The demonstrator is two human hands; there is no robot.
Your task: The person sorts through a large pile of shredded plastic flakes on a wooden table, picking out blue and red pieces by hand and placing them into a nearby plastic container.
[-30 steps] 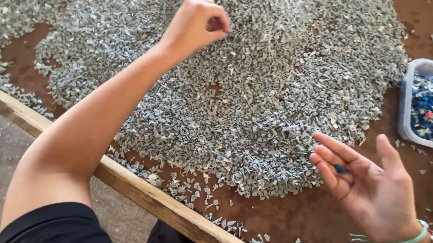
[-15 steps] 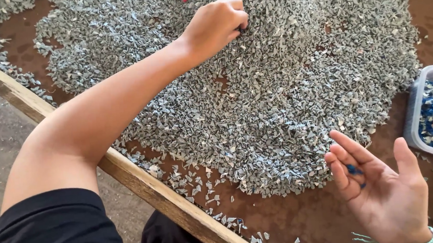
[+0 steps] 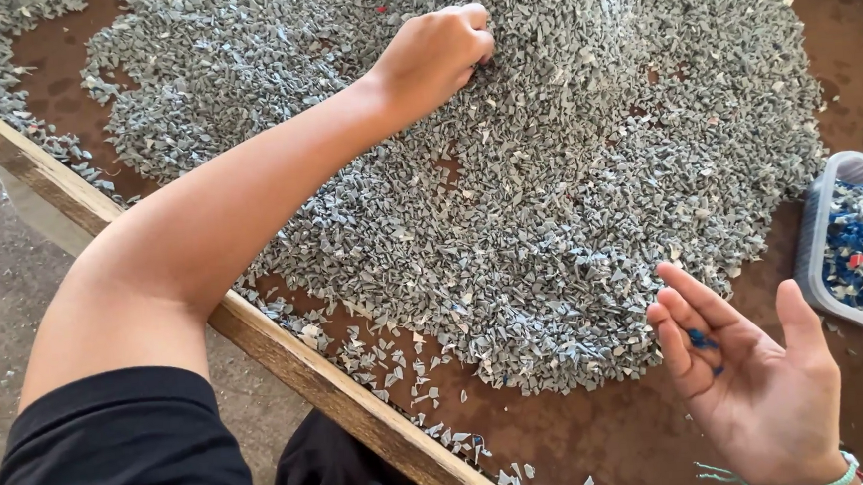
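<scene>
Brown table (image 3: 623,440) buried in grey plastic chips (image 3: 547,166); left hand (image 3: 435,52) curled into them, right hand (image 3: 759,377) open-palmed cradling blue bits (image 3: 700,339), tub (image 3: 818,234) just beside.

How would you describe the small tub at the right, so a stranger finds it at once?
Start from the big grey heap of plastic chips on the brown table. Beyond its right edge sits a pale plastic tub, above the open right hand. It alone holds mostly blue pieces.
</scene>
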